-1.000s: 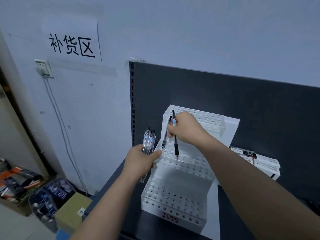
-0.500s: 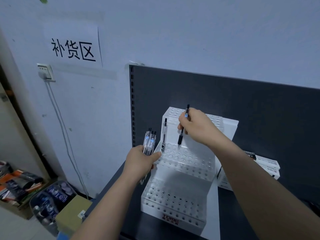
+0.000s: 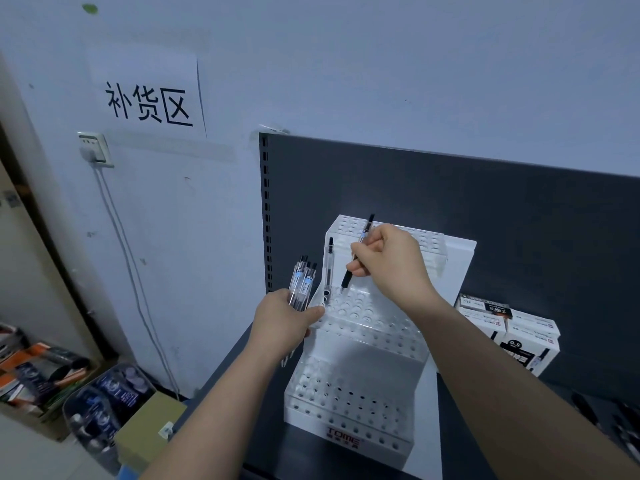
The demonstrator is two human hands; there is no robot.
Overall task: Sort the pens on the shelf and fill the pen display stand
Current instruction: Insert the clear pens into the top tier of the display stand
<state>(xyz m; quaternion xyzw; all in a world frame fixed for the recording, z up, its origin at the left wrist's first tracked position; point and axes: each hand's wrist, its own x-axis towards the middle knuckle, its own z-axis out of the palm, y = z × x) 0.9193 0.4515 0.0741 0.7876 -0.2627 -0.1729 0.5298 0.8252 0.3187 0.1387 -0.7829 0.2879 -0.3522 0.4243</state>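
Since a second earlier, one of the two pens in my right grip (image 3: 388,261) had been left as a standing pen (image 3: 329,268) at the left end of the middle tier, and the second pen (image 3: 358,252) had come down toward the hole just beside it. I pinched it between thumb and fingers, tip low, barrel tilted. My left grip (image 3: 284,320) was curled round a bundle of pens (image 3: 303,282), left of centre, just beside the display stand (image 3: 353,393).

I judged this the filling step, barely begun — nearly every hole looked empty. Next I would need to straighten the pen over its hole, lower it, let go, then draw another from the bundle.

Whether the tip had entered the hole I could not tell. The bundle's count was unclear, and the loose pens (image 3: 620,420) on the shelf (image 3: 460,427) at lower right were dim and cut off.
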